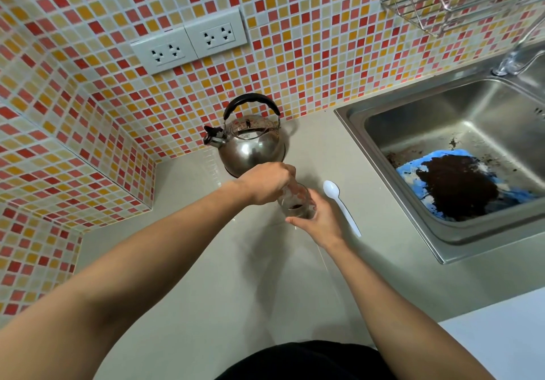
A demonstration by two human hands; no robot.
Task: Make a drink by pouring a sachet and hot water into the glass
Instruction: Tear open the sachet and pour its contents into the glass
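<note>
Glass (295, 206) between both hands' fingers (290, 220); upright.

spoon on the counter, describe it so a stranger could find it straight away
Start at the steel sink and look left onto the beige counter. The white plastic spoon lies flat there, right of the glass, bowl pointing towards the kettle. Nothing touches it.

At right we see a steel sink (392, 132) holding a blue cloth (413, 170) under dark grounds (460, 188); upper left, two wall sockets (188, 44); centre, a white plastic spoon (339, 199).
</note>
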